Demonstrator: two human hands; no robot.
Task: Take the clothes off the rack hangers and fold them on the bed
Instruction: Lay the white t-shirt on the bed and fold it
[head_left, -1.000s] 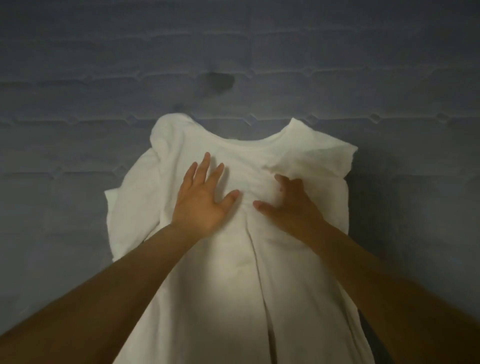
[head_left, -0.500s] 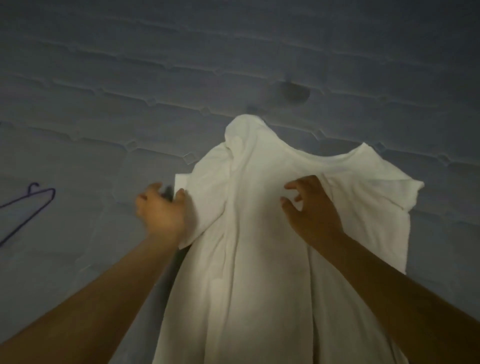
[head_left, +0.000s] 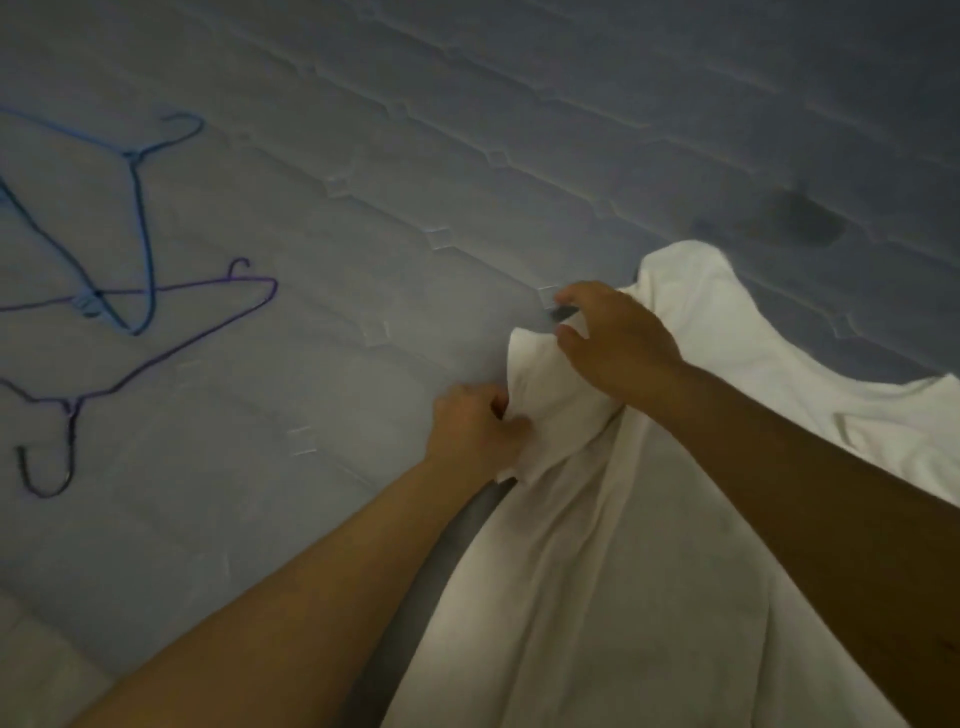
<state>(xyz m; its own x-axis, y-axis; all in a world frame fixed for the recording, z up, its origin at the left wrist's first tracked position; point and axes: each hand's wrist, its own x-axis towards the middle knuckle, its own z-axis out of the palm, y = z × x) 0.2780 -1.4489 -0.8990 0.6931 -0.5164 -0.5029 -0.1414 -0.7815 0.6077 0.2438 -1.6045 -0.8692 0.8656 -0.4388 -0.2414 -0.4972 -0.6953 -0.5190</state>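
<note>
Both hands are on the white shirt (head_left: 649, 519), which lies flat on the bed (head_left: 415, 156) at the right of the scene, collar end far, hem running off the near edge. The left hand (head_left: 475, 434) has its fingers curled into the near edge of the left sleeve (head_left: 545, 395), gripping cloth. The right hand (head_left: 618, 338) reaches across the shirt to the far edge of that same sleeve, thumb and fingers bent; it looks like a pinch, though the fingertips are partly hidden, so I call that likely, not certain.

The step in hand, I judge, is turning this sleeve in over the body. To do it well: keep both grips on the sleeve's hem, lift just clear of the bed, carry it rightward in 1 motion so the crease runs straight from shoulder to hem, then flatten it with open palms. The bunched cloth under the right wrist wants smoothing first.

Far left, 2 wire hangers lie crossed, a blue hanger (head_left: 137, 208) and a purple hanger (head_left: 156, 338), well apart from the shirt.

No brand, label or writing can be read anywhere.
</note>
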